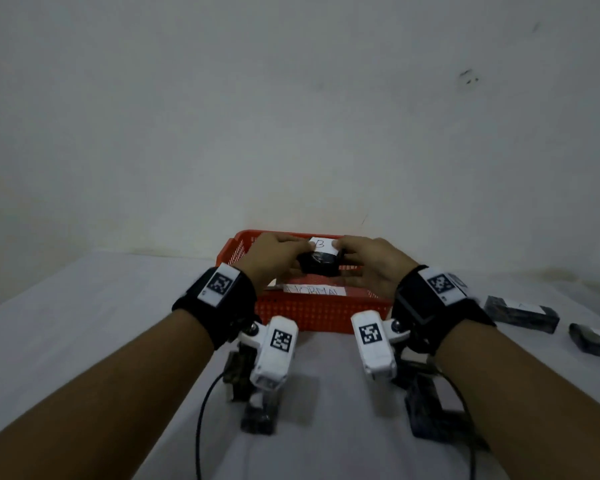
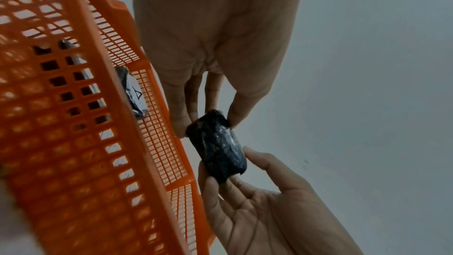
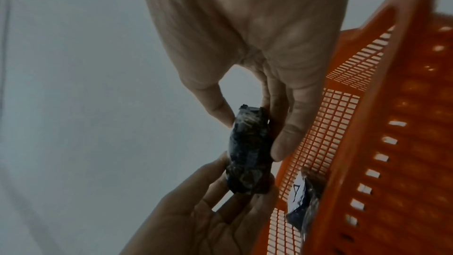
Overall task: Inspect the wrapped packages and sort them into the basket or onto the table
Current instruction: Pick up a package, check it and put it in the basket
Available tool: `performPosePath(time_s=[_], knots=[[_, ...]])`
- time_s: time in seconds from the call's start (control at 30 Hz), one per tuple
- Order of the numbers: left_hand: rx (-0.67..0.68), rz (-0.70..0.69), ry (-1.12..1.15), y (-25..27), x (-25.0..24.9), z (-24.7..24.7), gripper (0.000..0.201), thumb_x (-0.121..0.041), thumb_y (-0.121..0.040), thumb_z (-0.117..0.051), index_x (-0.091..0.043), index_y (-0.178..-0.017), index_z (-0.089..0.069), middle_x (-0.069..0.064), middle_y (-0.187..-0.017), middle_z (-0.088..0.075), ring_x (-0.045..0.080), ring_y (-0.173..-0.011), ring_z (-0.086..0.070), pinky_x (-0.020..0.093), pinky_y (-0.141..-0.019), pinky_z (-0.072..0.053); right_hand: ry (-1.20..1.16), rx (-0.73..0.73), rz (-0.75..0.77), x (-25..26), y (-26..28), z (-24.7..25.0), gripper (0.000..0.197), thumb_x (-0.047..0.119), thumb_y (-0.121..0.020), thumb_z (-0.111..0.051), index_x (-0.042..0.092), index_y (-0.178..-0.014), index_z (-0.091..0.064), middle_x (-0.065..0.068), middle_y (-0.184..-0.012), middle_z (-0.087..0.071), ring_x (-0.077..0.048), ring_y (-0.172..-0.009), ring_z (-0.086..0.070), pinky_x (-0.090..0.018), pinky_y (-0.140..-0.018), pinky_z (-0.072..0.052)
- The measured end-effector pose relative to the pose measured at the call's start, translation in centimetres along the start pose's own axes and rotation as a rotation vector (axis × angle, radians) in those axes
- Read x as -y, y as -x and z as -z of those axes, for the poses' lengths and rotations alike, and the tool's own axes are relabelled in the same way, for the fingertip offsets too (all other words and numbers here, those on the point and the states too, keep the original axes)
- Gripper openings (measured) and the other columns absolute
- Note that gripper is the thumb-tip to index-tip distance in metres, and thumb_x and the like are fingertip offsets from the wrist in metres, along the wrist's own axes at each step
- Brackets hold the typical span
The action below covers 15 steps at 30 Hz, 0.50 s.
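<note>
A black wrapped package [image 1: 321,265] with a white label marked "B" is held over the orange basket [image 1: 323,315]. My left hand [image 1: 290,252] pinches its left end and my right hand [image 1: 349,259] pinches its right end. In the left wrist view the left hand [image 2: 206,125] grips the package [image 2: 218,148] between thumb and fingers, with the right hand's fingers cupped under its other end. In the right wrist view the right hand [image 3: 252,135] grips the package [image 3: 247,154]. Another package [image 2: 133,94] labelled "A" lies inside the basket [image 2: 85,133].
A paper strip reading "NORMAL" [image 1: 314,290] sits on the basket's near rim. Two black packages [image 1: 520,313] [image 1: 596,341] lie on the white table [image 1: 84,323] at the right. More dark packages [image 1: 258,414] [image 1: 437,415] lie near the front edge, under my wrists. A wall stands close behind the basket.
</note>
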State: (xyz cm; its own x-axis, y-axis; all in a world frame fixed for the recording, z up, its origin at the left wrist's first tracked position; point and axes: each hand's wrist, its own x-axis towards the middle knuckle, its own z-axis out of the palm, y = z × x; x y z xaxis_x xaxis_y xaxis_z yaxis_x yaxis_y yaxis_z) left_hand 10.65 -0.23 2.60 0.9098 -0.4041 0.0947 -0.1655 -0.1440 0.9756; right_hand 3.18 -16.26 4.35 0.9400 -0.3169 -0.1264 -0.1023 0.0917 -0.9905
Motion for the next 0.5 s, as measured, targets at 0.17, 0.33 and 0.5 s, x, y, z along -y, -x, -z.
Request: performPosePath(time_s=[0.17,0.33,0.5], knots=[[-0.004,0.138,0.019,-6.4,-0.6,0.2,0.023,-0.019,-0.094,-0.072,0.002,-0.101,-0.068,0.019,-0.099,-0.068,0.029,-0.079,-0.067,0.041,-0.083,-0.059,0.028,-0.016,-0.076,1.5,-6.4,-0.2,0.007,0.009,-0.098,-0.065,0.004,-0.102,-0.063,-0.012,-0.099,-0.062,-0.024,-0.085,-0.064,-0.036,-0.061,-0.062],[0.01,0.239,0.003,-11.8,-0.1,0.1,0.019,-0.015,-0.093,-0.072,0.003,-0.093,-0.066,0.022,-0.088,-0.069,0.035,-0.08,-0.069,0.047,-0.096,-0.058,0.139,-0.046,-0.117,1.7,-12.0,0.0,0.018,0.011,-0.096,-0.068,0.001,-0.11,-0.062,-0.016,-0.094,-0.068,-0.028,-0.081,-0.069,-0.045,-0.079,-0.063],[0.103,0.254,-0.209,-15.3,1.2,0.2,0.024,-0.018,-0.097,-0.067,0.003,-0.108,-0.069,0.017,-0.091,-0.072,0.029,-0.081,-0.072,0.037,-0.077,-0.062,0.282,-0.092,-0.143,-0.3,-18.7,1.4,0.044,0.024,-0.078,-0.079,0.001,-0.114,-0.069,-0.022,-0.108,-0.078,-0.036,-0.102,-0.076,-0.061,-0.094,-0.059]])
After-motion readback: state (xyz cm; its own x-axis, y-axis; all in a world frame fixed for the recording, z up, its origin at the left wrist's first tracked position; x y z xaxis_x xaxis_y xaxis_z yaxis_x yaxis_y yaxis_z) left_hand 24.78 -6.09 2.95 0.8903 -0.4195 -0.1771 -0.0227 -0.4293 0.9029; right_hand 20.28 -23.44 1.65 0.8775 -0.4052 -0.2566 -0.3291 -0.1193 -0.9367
